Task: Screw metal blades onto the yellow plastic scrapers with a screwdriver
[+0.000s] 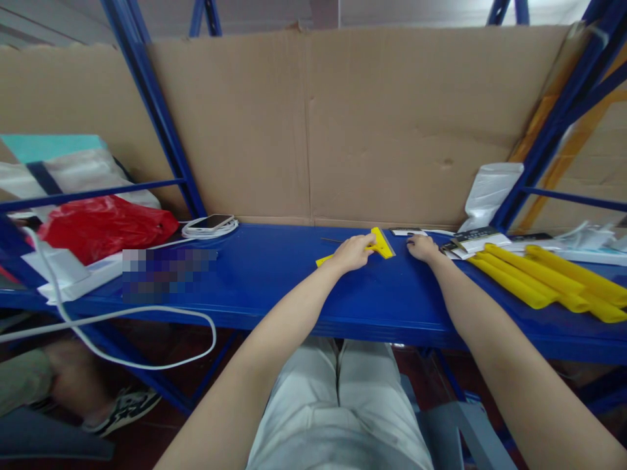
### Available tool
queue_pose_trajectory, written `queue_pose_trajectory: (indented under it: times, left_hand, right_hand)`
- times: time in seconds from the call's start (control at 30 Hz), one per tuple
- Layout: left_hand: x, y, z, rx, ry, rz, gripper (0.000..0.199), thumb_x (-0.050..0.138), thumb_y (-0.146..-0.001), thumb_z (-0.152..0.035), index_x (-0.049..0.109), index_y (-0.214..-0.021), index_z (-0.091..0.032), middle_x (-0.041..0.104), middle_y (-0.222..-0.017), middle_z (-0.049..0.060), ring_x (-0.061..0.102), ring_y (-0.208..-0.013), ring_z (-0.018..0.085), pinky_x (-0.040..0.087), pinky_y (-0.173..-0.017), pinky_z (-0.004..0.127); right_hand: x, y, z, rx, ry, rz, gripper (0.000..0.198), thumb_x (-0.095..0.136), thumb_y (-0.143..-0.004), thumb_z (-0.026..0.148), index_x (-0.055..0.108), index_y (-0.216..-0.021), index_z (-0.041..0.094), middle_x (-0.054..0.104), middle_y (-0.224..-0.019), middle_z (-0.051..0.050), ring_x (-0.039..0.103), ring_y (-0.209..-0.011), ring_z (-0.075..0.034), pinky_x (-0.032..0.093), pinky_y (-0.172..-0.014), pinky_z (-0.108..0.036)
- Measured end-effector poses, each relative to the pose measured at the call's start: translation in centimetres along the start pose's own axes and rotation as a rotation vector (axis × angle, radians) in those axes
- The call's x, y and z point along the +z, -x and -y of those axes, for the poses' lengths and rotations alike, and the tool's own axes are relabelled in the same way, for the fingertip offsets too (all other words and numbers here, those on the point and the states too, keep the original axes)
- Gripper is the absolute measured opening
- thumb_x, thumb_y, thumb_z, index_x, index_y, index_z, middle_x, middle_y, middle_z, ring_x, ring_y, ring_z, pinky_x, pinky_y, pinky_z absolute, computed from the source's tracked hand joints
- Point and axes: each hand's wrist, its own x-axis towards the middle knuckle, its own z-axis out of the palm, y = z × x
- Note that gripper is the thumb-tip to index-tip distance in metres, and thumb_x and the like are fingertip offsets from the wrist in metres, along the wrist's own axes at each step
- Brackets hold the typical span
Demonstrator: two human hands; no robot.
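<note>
A yellow scraper (382, 244) with a wide flat head is gripped in my left hand (353, 253), its handle end showing behind the wrist side. My fingers are closed round the handle, and the head points up and to the right. Just right of it, my right hand (422, 248) rests low over the table with its fingers curled. Directly beyond those fingertips lies a small black-and-white card (405, 232). Whether the fingers pinch the card or something smaller is hidden. A thin dark rod (331, 239) lies on the table behind my left hand.
On the blue table (274, 274), yellow tubular pieces (543, 277) and black-and-white cards (477, 240) lie at right. A white plastic sleeve (491, 192) leans behind them. To the left are a phone (211, 222), a red bag (110, 222) and a white cable (147, 310). Cardboard (367, 130) walls the back.
</note>
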Motion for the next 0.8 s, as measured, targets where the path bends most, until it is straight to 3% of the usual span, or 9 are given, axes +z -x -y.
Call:
queue_pose_trajectory:
  times: [0.17,0.33,0.4,0.6,0.7,0.8]
  left_hand:
    - [0.2,-0.1,0.2,0.019,-0.012,-0.020,0.019,0.054,-0.088,-0.014,0.063,-0.104,-0.020,0.070,-0.115,0.008,0.064,-0.109,0.022,0.049,-0.092,0.033]
    - [0.3,-0.2,0.3,0.022,-0.009,-0.017,0.019,0.056,-0.087,-0.015,0.064,-0.104,-0.020,0.070,-0.115,0.008,0.065,-0.108,0.022,0.049,-0.092,0.033]
    - [0.3,-0.2,0.3,0.016,-0.002,-0.018,0.019,0.056,-0.087,-0.015,0.065,-0.103,-0.020,0.071,-0.114,0.008,0.065,-0.108,0.022,0.049,-0.092,0.033]
    - [0.1,-0.1,0.2,0.024,-0.004,-0.002,0.020,0.057,-0.086,-0.014,0.066,-0.104,-0.019,0.071,-0.113,0.008,0.065,-0.107,0.023,0.049,-0.091,0.034]
    - [0.0,-0.1,0.0,0.032,-0.005,-0.002,0.020,0.058,-0.086,-0.013,0.066,-0.103,-0.018,0.072,-0.111,0.009,0.065,-0.107,0.023,0.049,-0.091,0.034]
    - [0.0,-0.1,-0.1,0.045,0.005,0.002,0.021,0.056,-0.087,-0.013,0.066,-0.104,-0.018,0.071,-0.111,0.008,0.065,-0.107,0.022,0.049,-0.092,0.034]
  right_hand:
    - [-0.3,-0.1,0.8,-0.049,-0.005,-0.086,0.026,0.056,-0.084,0.024,0.076,-0.100,0.020,0.064,-0.125,-0.014,0.053,-0.124,-0.032,0.044,-0.102,-0.048]
    - [-0.3,-0.3,1.8,-0.031,-0.146,0.040,0.014,0.064,-0.076,0.022,0.077,-0.082,0.019,0.073,-0.093,-0.009,0.065,-0.102,-0.026,0.050,-0.092,-0.037]
    - [-0.4,-0.1,1.9,-0.047,-0.224,0.022,0.010,0.065,-0.074,0.019,0.075,-0.074,0.019,0.072,-0.083,-0.007,0.067,-0.095,-0.025,0.050,-0.089,-0.034]
    - [-1.4,1.2,2.9,-0.174,-0.767,-0.206,0.011,0.067,-0.074,0.027,0.067,-0.069,0.017,0.072,-0.079,-0.006,0.065,-0.086,-0.021,0.049,-0.086,-0.033]
    - [-1.9,2.1,4.2,-0.216,-0.960,-0.178,0.016,0.071,-0.071,0.031,0.065,-0.069,0.017,0.072,-0.081,-0.005,0.064,-0.085,-0.018,0.047,-0.088,-0.034]
    - [-2.0,2.8,5.3,-0.262,-1.005,-0.131,0.021,0.074,-0.067,0.035,0.063,-0.065,0.017,0.070,-0.078,-0.004,0.063,-0.083,-0.018,0.047,-0.087,-0.034]
